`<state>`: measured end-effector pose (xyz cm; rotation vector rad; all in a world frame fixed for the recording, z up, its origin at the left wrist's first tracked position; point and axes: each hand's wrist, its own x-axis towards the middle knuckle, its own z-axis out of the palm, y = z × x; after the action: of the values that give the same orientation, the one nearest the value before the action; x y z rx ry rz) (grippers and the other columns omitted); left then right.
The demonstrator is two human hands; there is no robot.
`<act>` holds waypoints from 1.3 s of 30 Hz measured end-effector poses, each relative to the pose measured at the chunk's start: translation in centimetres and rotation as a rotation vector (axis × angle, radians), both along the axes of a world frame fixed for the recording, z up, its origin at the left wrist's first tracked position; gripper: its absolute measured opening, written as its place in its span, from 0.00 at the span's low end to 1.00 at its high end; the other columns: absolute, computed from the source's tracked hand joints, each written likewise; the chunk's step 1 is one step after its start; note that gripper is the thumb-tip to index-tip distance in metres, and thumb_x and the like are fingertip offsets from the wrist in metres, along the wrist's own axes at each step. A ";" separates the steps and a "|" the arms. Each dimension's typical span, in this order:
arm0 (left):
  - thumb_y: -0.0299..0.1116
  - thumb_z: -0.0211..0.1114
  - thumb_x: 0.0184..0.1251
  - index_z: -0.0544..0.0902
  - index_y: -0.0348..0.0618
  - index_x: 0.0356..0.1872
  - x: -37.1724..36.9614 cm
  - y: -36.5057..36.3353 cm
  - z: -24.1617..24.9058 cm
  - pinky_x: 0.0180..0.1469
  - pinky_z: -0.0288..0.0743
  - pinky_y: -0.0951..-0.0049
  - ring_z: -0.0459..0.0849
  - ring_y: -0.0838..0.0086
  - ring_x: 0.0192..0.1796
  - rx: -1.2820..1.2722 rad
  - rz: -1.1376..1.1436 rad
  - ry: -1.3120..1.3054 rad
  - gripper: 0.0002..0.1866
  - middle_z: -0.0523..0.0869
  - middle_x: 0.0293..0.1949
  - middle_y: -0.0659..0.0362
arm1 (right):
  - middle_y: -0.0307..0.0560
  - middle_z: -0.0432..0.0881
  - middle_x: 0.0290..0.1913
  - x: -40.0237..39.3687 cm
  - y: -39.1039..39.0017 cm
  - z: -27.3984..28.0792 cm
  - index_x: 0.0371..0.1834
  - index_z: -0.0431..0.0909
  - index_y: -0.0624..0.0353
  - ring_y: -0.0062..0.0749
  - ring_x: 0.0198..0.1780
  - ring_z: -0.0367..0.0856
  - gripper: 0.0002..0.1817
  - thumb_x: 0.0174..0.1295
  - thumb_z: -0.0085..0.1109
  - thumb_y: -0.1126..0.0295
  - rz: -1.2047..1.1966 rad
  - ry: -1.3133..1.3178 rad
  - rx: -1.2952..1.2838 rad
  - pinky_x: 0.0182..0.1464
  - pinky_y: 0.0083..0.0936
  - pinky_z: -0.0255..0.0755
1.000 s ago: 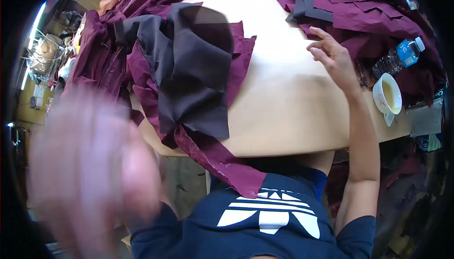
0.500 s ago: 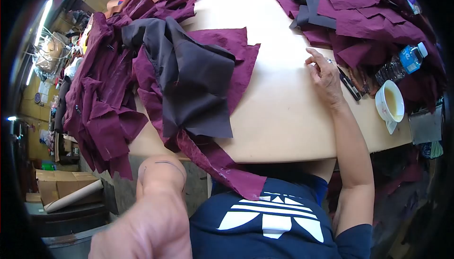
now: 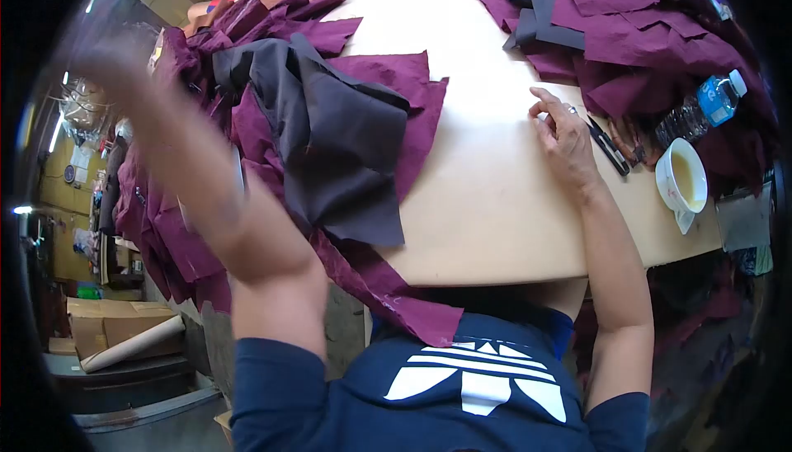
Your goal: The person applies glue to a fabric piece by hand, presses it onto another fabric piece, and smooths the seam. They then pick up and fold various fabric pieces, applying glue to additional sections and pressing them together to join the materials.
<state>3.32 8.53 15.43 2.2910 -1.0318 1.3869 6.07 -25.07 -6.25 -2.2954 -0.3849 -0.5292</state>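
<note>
My left hand is raised at the upper left, beyond the heap of maroon cloth. It is smeared by motion, so its fingers cannot be made out. On the table's left half a dark grey cloth piece lies over maroon fabric. A maroon strip hangs from there over the table edge onto my shirt. My right hand rests on the table with loosely bent fingers apart and nothing in them. Close beside it lie black pens or similar slim tools.
A large pile of maroon and grey cloth pieces covers the back right. In front of it are a water bottle and a white cup of light brown liquid near the table's right edge. Cardboard boxes stand at the lower left.
My left arm has swung up and away, from near my face at the lower left to the upper left over the cloth heap. The right hand has stayed in place.
</note>
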 end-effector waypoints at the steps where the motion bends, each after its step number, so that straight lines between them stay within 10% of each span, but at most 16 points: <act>1: 0.43 0.54 0.67 0.79 0.49 0.40 5.4 0.1 -0.6 0.38 0.76 0.73 0.79 0.71 0.39 0.028 0.125 0.117 0.11 0.79 0.37 0.56 | 0.46 0.80 0.33 0.0 -0.1 -0.1 0.57 0.69 0.57 0.35 0.30 0.76 0.24 0.55 0.53 0.80 -0.002 0.020 0.027 0.36 0.31 0.71; 7: 0.50 0.57 0.63 0.80 0.45 0.41 20.6 -0.1 -7.5 0.38 0.74 0.67 0.81 0.63 0.37 0.407 0.485 0.686 0.19 0.82 0.37 0.50 | 0.45 0.80 0.34 0.2 -0.2 -0.1 0.57 0.70 0.57 0.30 0.26 0.73 0.24 0.54 0.53 0.81 0.002 0.068 0.088 0.34 0.28 0.69; 11: 0.56 0.61 0.57 0.80 0.43 0.45 13.3 -2.8 -10.1 0.44 0.73 0.63 0.82 0.58 0.44 0.600 0.277 1.107 0.26 0.84 0.42 0.50 | 0.44 0.79 0.35 0.0 0.1 -0.2 0.59 0.68 0.55 0.31 0.30 0.74 0.26 0.54 0.53 0.81 -0.016 0.069 0.012 0.37 0.29 0.69; 16: 0.53 0.63 0.57 0.70 0.40 0.47 8.2 -3.0 -15.3 0.49 0.70 0.58 0.77 0.55 0.51 0.738 0.231 1.043 0.28 0.79 0.43 0.48 | 0.43 0.78 0.34 0.2 0.2 -0.2 0.61 0.67 0.55 0.30 0.29 0.72 0.28 0.54 0.55 0.81 -0.003 0.068 -0.003 0.38 0.29 0.69; 22: 0.27 0.49 0.58 0.72 0.39 0.36 14.4 -2.1 -19.3 0.40 0.74 0.48 0.80 0.45 0.41 0.489 0.158 0.699 0.07 0.81 0.36 0.42 | 0.41 0.78 0.34 0.0 0.4 -0.3 0.63 0.66 0.54 0.27 0.25 0.71 0.29 0.55 0.56 0.80 -0.015 0.038 0.009 0.35 0.27 0.70; 27: 0.33 0.59 0.59 0.75 0.39 0.35 28.2 -0.6 -17.6 0.42 0.73 0.51 0.81 0.48 0.41 -0.226 0.471 0.372 0.09 0.81 0.35 0.39 | 0.40 0.80 0.38 0.2 0.0 -0.1 0.64 0.65 0.54 0.20 0.28 0.72 0.27 0.59 0.56 0.74 -0.072 0.062 0.159 0.38 0.22 0.70; 31: 0.34 0.61 0.58 0.76 0.35 0.39 27.0 -2.5 -15.5 0.41 0.74 0.59 0.82 0.54 0.38 -0.486 0.087 0.455 0.13 0.83 0.34 0.45 | 0.41 0.81 0.39 1.0 -0.7 -0.5 0.64 0.65 0.54 0.21 0.33 0.75 0.24 0.64 0.54 0.65 -0.104 0.084 0.351 0.42 0.20 0.71; 32: 0.34 0.61 0.61 0.77 0.33 0.40 26.1 -2.7 -14.9 0.42 0.74 0.66 0.81 0.58 0.37 -0.320 0.126 0.132 0.13 0.83 0.34 0.49 | 0.43 0.82 0.38 0.8 -0.6 -0.2 0.64 0.66 0.55 0.24 0.37 0.79 0.24 0.65 0.53 0.61 -0.086 0.155 0.437 0.45 0.21 0.72; 38: 0.31 0.56 0.63 0.79 0.35 0.44 12.8 -5.5 -9.7 0.52 0.69 0.66 0.78 0.59 0.47 -0.649 -0.053 0.710 0.12 0.82 0.42 0.49 | 0.41 0.82 0.35 0.4 -0.3 -0.4 0.63 0.66 0.53 0.22 0.32 0.76 0.26 0.62 0.58 0.62 0.012 0.196 0.286 0.41 0.22 0.72; 39: 0.33 0.57 0.64 0.79 0.36 0.39 12.1 -5.0 -10.6 0.41 0.72 0.70 0.79 0.67 0.37 -0.545 -0.096 0.626 0.10 0.82 0.34 0.54 | 0.41 0.82 0.35 0.4 -0.2 -0.1 0.63 0.66 0.53 0.22 0.31 0.75 0.26 0.61 0.58 0.63 0.026 0.199 0.216 0.40 0.22 0.72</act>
<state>15.44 3.57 4.80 2.0048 -0.4780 0.7005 6.43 -25.31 -6.34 -2.1077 -0.2467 -0.3091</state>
